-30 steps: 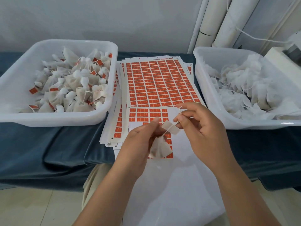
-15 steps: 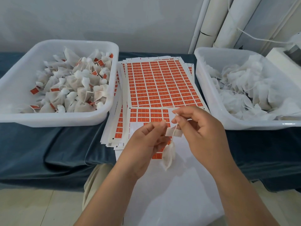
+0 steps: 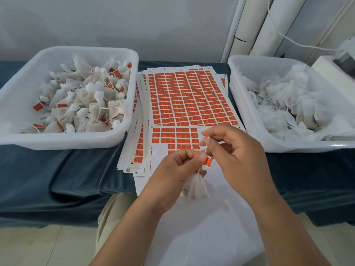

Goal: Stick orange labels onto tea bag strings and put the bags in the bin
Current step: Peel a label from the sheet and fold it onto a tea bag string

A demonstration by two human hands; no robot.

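- The left bin (image 3: 76, 143) holds done bags (image 3: 86, 104); this one goes there next.
- The left hand (image 3: 176, 169) pinches the string (image 3: 206, 149) in a closed grip; the tea bag (image 3: 196, 186) hangs under it.
- The orange label (image 3: 207, 162) sits on the string; squeeze both halves flat.
- The right hand's (image 3: 242, 156) grip is closed on the string's top; keep it straight.

Tea bag (image 3: 195, 186): white mesh pouch, blurred, hanging just below left hand (image 3: 178, 167).
String (image 3: 206, 148): thin, white, running up to right hand (image 3: 236, 156), both hands pinching it.
Orange label (image 3: 207, 162): small rectangle, tilted, sitting on string between hands.
Label sheet (image 3: 188, 98): orange grid, lying flat beyond hands.
Bin (image 3: 132, 60): white, holding labelled bags, standing left of left hand.
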